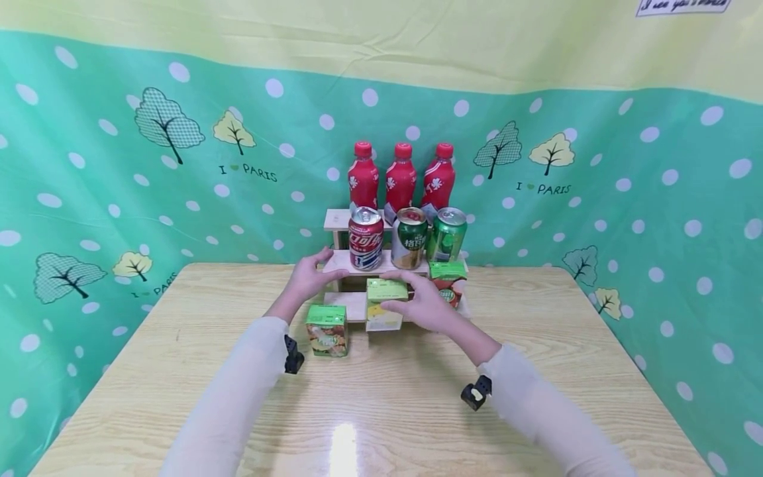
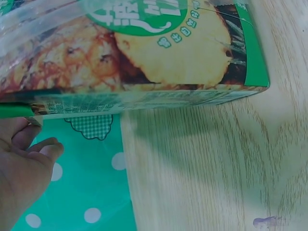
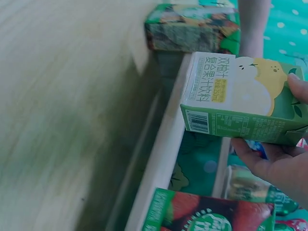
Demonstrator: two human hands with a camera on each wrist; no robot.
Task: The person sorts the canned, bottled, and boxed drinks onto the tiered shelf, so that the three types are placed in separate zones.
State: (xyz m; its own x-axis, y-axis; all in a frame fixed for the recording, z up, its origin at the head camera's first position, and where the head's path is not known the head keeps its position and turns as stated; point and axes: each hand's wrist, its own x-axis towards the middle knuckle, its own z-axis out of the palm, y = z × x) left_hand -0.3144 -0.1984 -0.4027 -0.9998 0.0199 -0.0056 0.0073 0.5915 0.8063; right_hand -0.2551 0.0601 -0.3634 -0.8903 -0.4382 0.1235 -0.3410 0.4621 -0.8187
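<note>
My right hand (image 1: 426, 301) pinches a yellow-green juice carton (image 1: 384, 318) at the front of the lowest tier of a small wooden shelf (image 1: 344, 306). In the right wrist view, thumb and fingers grip this carton (image 3: 250, 89) on opposite sides, and its lower end is over the shelf rail. My left hand (image 1: 306, 279) is at the left end of the middle tier, fingers spread; whether they touch the shelf cannot be told. A pineapple juice carton (image 1: 328, 334) stands on the table by my left wrist, filling much of the left wrist view (image 2: 168, 53).
Another juice carton (image 1: 453, 291) stands on the lowest tier at the right. A red can (image 1: 365, 242), a green-and-gold can (image 1: 409, 242) and a green can (image 1: 448, 235) line the middle tier. Red bottles (image 1: 401, 182) stand on top. A dotted cloth (image 1: 268, 218) hangs behind.
</note>
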